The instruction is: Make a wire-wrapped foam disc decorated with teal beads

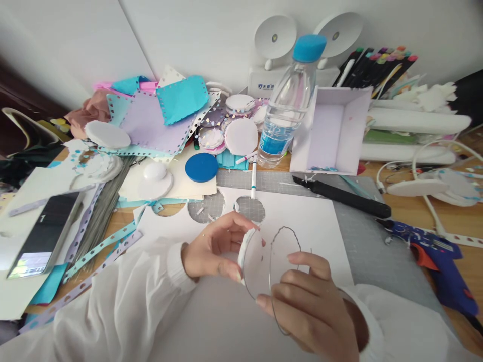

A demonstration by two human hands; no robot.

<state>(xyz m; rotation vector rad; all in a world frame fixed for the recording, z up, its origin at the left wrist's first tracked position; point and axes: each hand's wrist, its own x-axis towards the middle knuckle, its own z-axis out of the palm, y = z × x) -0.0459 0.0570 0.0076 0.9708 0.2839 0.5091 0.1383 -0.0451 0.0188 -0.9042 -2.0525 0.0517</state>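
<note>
A white round disc point(253, 259) with a ragged edge stands on its side in my left hand point(217, 249), held between thumb and fingers. My right hand point(307, 301) is closed on a thin grey wire point(284, 228) bent into loops. Part of the wire runs along the disc's rim and another loop stands to the right of it. Both hands are above a white sheet point(320, 221) with round holes cut in it, which lies on a grey cutting mat point(362, 251). Exactly where the right fingertips pinch the wire is partly hidden.
Behind stand a water bottle point(284, 110) and a white open box point(341, 130). To the right lie a black craft knife point(350, 198) and a blue glue gun point(441, 266). A phone point(47, 234), grey wire stems point(107, 216) and a blue disc point(202, 167) are on the left and centre.
</note>
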